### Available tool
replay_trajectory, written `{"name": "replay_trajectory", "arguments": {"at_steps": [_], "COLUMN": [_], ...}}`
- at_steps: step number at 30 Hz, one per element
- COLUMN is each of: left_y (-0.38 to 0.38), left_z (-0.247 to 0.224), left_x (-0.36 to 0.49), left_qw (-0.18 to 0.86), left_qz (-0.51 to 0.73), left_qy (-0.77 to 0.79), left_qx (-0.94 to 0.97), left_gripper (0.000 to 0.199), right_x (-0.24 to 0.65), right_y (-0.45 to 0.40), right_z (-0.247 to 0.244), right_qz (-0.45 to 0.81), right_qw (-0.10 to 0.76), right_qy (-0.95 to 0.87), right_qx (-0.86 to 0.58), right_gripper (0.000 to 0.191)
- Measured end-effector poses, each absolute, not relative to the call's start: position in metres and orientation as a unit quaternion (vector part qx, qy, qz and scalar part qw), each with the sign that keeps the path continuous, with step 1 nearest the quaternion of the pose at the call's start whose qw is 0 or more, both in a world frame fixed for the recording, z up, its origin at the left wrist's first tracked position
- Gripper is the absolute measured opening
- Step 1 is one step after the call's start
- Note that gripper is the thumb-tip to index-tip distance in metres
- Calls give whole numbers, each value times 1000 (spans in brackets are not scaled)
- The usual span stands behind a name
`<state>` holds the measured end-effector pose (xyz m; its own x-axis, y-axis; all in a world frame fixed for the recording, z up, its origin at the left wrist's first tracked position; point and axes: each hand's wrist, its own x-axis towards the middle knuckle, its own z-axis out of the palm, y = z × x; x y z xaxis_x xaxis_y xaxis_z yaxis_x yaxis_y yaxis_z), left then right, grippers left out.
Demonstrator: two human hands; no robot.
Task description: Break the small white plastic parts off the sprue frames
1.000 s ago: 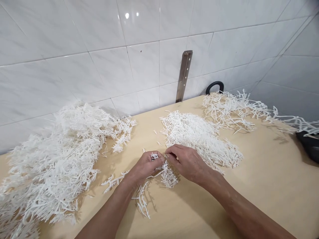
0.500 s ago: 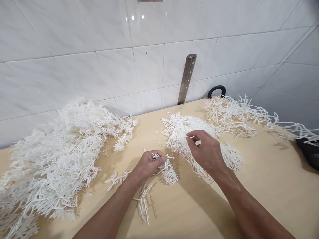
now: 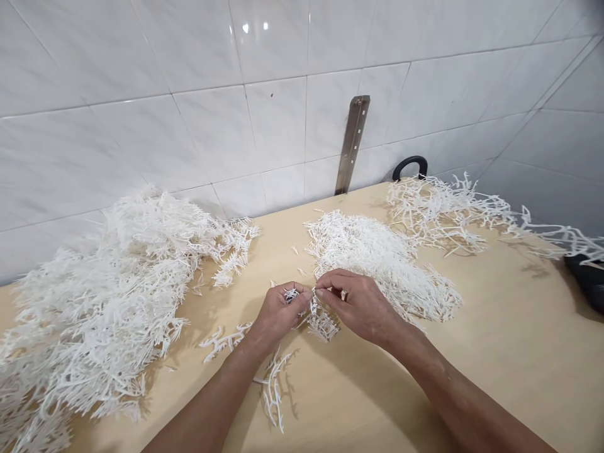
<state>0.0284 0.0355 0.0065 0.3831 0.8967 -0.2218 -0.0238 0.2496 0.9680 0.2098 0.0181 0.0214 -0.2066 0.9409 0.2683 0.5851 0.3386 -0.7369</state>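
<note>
My left hand (image 3: 283, 309) is closed around a white branched plastic sprig (image 3: 321, 324), whose twiggy end hangs out past the thumb. More white tips poke up inside its curled fingers. My right hand (image 3: 353, 302) meets it at the fingertips, thumb and forefinger pinched on the upper end of the same sprig. Just beyond the right hand lies a pile of small white plastic pieces (image 3: 368, 245). Beneath my left forearm, bare white branched stems (image 3: 272, 393) rest on the table, partly hidden by the arm.
A large heap of white branched sprigs (image 3: 117, 283) covers the table's left side. Bare tangled stems (image 3: 438, 211) lie at the back right, near a black curved handle (image 3: 410, 165). A metal strip (image 3: 352, 145) leans on the tiled wall. A black object (image 3: 587, 283) sits at the right edge.
My right hand has moved left and down from over the pile of small pieces to the sprig in my left hand. The left hand has hardly moved.
</note>
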Motion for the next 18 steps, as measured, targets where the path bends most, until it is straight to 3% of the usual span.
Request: {"name": "replay_trajectory", "arguments": {"at_steps": [18], "left_y": [35], "left_z": [6], "left_x": [30], "left_qw": [653], "left_qz": [348], "left_qy": [444], "left_qx": [505], "left_gripper": [43], "right_x": [204], "right_y": [17], "right_z": [20], "right_qz": [263], "right_qw": [326], "right_qy": [-724], "right_qx": [-548], "right_gripper": [18]}}
